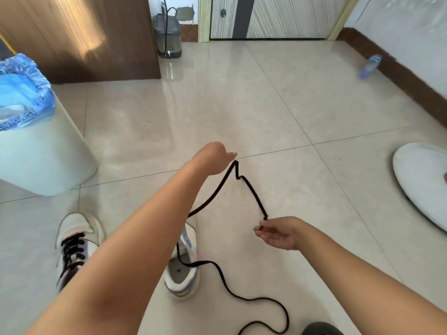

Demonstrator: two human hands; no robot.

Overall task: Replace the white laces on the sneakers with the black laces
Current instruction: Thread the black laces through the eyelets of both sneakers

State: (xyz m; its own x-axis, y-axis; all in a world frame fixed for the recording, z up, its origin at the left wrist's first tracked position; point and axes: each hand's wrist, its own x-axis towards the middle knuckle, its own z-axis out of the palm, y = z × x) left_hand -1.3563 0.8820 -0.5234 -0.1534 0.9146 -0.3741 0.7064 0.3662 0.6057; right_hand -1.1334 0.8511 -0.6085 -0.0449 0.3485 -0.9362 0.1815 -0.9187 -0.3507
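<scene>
2 bare forearms reach out over the tiled floor (242, 112), a black lace (251, 189) strung between the hands.

The left hand (215, 158) is raised with fingers curled, seemingly pinching the lace at its peak, though the fingertips are hidden. The right hand (278, 234), lower, pinches the lace end between thumb and fingers. The lace runs down into the unlaced sneaker (181, 269) and trails in loops on the floor. The other sneaker (75, 243), left of it, carries black lacing. A white bin (41, 155) stands far left.
</scene>
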